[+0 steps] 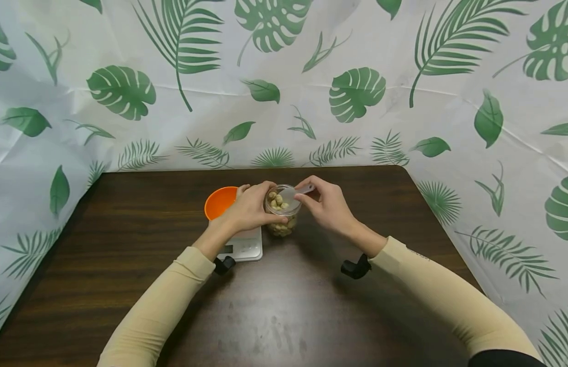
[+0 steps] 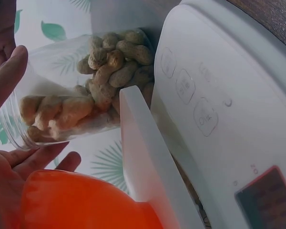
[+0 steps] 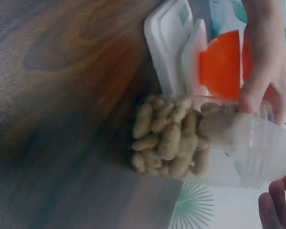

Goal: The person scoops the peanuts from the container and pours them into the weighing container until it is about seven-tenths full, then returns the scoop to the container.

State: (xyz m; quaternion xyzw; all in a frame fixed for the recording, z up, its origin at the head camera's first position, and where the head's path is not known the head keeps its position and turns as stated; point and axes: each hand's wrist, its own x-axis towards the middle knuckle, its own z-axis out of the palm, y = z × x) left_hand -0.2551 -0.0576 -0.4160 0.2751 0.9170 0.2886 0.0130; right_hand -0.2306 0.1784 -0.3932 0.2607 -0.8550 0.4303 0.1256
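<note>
A clear jar [image 1: 283,228] partly filled with unshelled peanuts [image 3: 169,140] stands upright on the table, just right of the kitchen scale [image 1: 248,246]. My left hand [image 1: 251,208] grips the jar near its rim, thumb on the near side and fingers around the far side. Between thumb and fingers, my right hand [image 1: 330,205] pinches the handle of a translucent white spoon [image 1: 290,195]. The spoon's bowl dips into the jar's mouth, among the upper peanuts. An orange bowl [image 1: 220,202] sits on the scale, partly hidden behind my left hand.
The dark wooden table [image 1: 275,306] ends at a leaf-print sheet [image 1: 284,117] behind it. In the left wrist view, the scale's buttons [image 2: 186,86] and dark display [image 2: 269,200] show beside its raised platform [image 2: 143,148]. Black wrist mounts [image 1: 356,267] sit under both wrists.
</note>
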